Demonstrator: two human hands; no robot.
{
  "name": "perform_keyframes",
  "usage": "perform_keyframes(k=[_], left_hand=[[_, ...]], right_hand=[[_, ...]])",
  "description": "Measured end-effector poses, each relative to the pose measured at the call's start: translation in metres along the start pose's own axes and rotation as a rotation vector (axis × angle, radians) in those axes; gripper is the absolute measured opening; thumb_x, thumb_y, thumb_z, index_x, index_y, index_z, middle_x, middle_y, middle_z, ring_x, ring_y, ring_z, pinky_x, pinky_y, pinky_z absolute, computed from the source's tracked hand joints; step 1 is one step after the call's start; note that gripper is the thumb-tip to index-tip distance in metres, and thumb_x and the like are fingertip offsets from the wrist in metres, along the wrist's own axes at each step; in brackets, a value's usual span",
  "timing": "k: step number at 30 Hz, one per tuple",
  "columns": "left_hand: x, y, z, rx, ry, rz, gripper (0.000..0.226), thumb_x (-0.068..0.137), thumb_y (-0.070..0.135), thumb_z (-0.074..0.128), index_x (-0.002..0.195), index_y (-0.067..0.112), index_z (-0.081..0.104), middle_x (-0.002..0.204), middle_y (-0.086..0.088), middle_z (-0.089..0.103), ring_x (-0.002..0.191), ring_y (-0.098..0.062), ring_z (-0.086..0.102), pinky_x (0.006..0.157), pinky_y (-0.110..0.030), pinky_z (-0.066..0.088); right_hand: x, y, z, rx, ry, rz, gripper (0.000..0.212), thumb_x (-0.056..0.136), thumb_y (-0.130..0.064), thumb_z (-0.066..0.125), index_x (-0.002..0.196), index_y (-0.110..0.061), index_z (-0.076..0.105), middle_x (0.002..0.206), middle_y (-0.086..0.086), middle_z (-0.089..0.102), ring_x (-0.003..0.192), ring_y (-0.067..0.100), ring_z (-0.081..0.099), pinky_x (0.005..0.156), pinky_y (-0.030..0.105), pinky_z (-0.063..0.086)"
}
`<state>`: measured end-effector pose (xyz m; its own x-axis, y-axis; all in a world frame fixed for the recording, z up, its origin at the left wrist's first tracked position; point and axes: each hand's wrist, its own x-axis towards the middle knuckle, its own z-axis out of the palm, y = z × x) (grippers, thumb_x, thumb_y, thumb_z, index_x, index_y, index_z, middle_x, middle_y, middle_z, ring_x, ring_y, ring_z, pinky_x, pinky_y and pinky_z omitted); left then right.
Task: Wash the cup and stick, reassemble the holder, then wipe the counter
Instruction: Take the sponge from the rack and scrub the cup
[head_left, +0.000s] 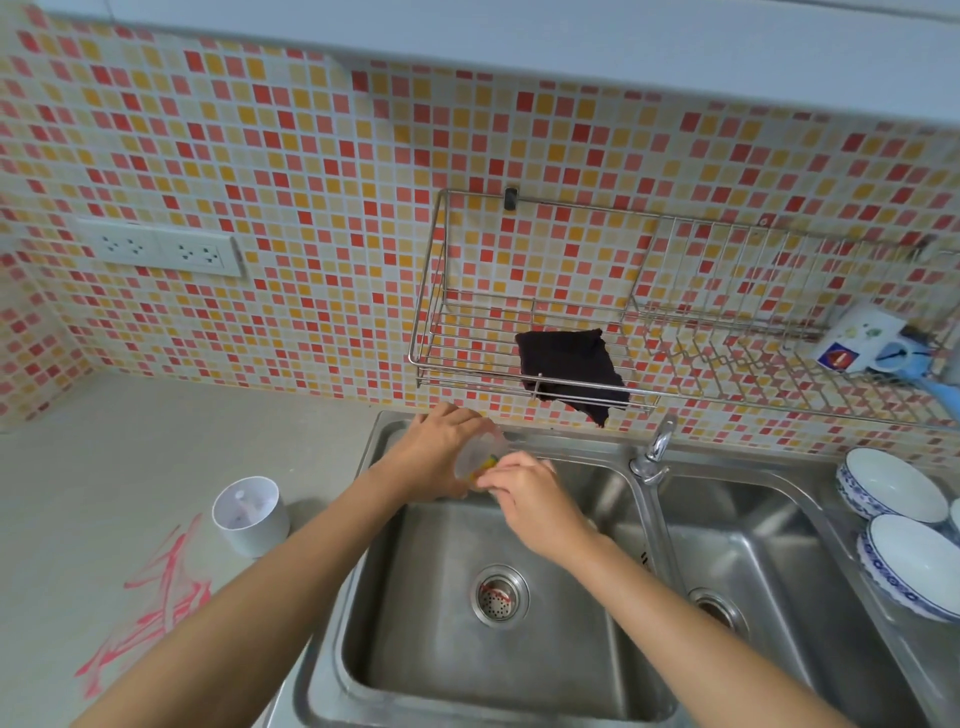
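Note:
My left hand (434, 449) grips a clear plastic cup (475, 457) tilted on its side over the back of the left sink basin (415, 649). My right hand (530, 493) pinches a small yellow-green sponge (491, 461) at the cup's mouth. The white cylindrical holder (252, 514) stands upright on the grey counter (130, 467) to the left of the sink, with something pale inside it. Red scribble marks (150, 608) stain the counter in front of the holder. A dark cloth (569, 371) hangs from the wire rack (467, 332) on the tiled wall.
The faucet (655, 452) stands between the two basins, its spout shut off as far as I can see. Two blue-rimmed white bowls (893, 483) sit at the right of the sink. A mug (857, 338) lies in the rack's right part. Wall sockets (161, 249) are at left.

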<state>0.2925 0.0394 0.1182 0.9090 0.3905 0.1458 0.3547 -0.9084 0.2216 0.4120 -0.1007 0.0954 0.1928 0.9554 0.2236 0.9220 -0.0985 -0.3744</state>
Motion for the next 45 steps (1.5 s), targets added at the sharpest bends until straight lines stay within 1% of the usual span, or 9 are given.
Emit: perform_keyframes(k=[6, 10, 13, 20, 23, 26, 34, 40, 45], left_hand=[[-0.001, 0.005, 0.003, 0.021, -0.010, -0.015, 0.078, 0.072, 0.043, 0.078, 0.139, 0.032, 0.040, 0.140, 0.012, 0.047, 0.129, -0.014, 0.037, 0.107, -0.035, 0.033], [0.000, 0.004, -0.001, 0.024, -0.026, 0.000, 0.078, 0.073, 0.049, 0.075, 0.140, 0.031, 0.039, 0.139, 0.010, 0.046, 0.128, -0.014, 0.036, 0.105, -0.037, 0.034], [-0.006, -0.002, 0.006, 0.003, -0.071, -0.025, 0.080, 0.073, 0.056, 0.072, 0.141, 0.032, 0.039, 0.143, 0.011, 0.044, 0.132, -0.014, 0.034, 0.106, -0.040, 0.037], [-0.007, 0.009, 0.011, 0.000, -0.106, -0.024, 0.082, 0.069, 0.041, 0.080, 0.139, 0.033, 0.039, 0.139, 0.010, 0.044, 0.130, -0.015, 0.035, 0.101, -0.041, 0.038], [-0.007, 0.006, 0.006, -0.038, -0.126, -0.016, 0.083, 0.068, 0.041, 0.081, 0.139, 0.034, 0.040, 0.139, 0.011, 0.045, 0.130, -0.014, 0.035, 0.102, -0.039, 0.039], [-0.009, -0.002, 0.005, -0.069, -0.153, -0.034, 0.085, 0.068, 0.041, 0.082, 0.140, 0.031, 0.039, 0.141, 0.010, 0.044, 0.130, -0.015, 0.034, 0.106, -0.040, 0.039], [-0.002, -0.004, 0.001, -0.167, -0.138, -0.041, 0.082, 0.068, 0.034, 0.083, 0.138, 0.029, 0.043, 0.138, 0.007, 0.048, 0.126, -0.015, 0.041, 0.109, -0.031, 0.037], [-0.003, -0.007, 0.000, -0.391, -0.116, -0.091, 0.093, 0.065, 0.040, 0.081, 0.143, 0.030, 0.031, 0.142, 0.009, 0.046, 0.130, -0.016, 0.043, 0.109, -0.038, 0.039], [-0.006, 0.007, 0.006, -0.402, 0.061, -0.108, 0.098, 0.056, 0.045, 0.089, 0.132, 0.021, 0.032, 0.133, 0.005, 0.044, 0.121, -0.011, 0.044, 0.103, -0.027, 0.042]], right_hand=[[0.004, 0.005, -0.004, -0.444, 0.109, -0.191, 0.020, 0.068, -0.010, 0.078, 0.081, -0.023, 0.071, 0.085, -0.011, 0.068, 0.098, 0.017, 0.056, 0.077, 0.035, 0.030], [-0.001, -0.001, 0.007, -0.088, 0.120, -0.052, 0.023, 0.083, -0.006, 0.063, 0.095, -0.021, 0.075, 0.095, -0.005, 0.069, 0.096, 0.022, 0.055, 0.081, 0.033, 0.036], [-0.003, -0.005, 0.007, 0.270, -0.041, 0.116, 0.025, 0.091, -0.011, 0.059, 0.110, -0.020, 0.072, 0.105, 0.007, 0.065, 0.104, 0.019, 0.052, 0.092, 0.019, 0.035], [-0.002, 0.018, -0.006, -0.285, 0.055, -0.244, 0.021, 0.072, -0.009, 0.069, 0.089, -0.021, 0.074, 0.089, -0.008, 0.072, 0.090, 0.022, 0.057, 0.081, 0.037, 0.031], [-0.009, 0.016, -0.002, -0.119, 0.096, -0.213, 0.025, 0.076, -0.003, 0.070, 0.096, -0.018, 0.075, 0.097, -0.009, 0.072, 0.092, 0.022, 0.057, 0.081, 0.037, 0.042], [-0.016, 0.010, 0.002, 0.235, -0.022, -0.025, 0.027, 0.088, -0.004, 0.062, 0.110, -0.018, 0.073, 0.105, -0.015, 0.065, 0.099, 0.020, 0.054, 0.092, 0.022, 0.042], [-0.006, 0.024, -0.008, -0.164, 0.029, -0.290, 0.045, 0.071, 0.003, 0.077, 0.112, -0.016, 0.070, 0.113, -0.003, 0.070, 0.096, 0.025, 0.058, 0.082, 0.038, 0.055], [-0.001, 0.020, -0.011, -0.134, 0.185, -0.311, 0.030, 0.077, -0.003, 0.074, 0.104, -0.016, 0.072, 0.106, -0.007, 0.070, 0.096, 0.021, 0.057, 0.083, 0.034, 0.053], [0.000, 0.016, -0.011, -0.121, 0.230, -0.326, 0.034, 0.076, 0.000, 0.075, 0.107, -0.012, 0.071, 0.108, -0.004, 0.070, 0.099, 0.020, 0.056, 0.086, 0.030, 0.051]])
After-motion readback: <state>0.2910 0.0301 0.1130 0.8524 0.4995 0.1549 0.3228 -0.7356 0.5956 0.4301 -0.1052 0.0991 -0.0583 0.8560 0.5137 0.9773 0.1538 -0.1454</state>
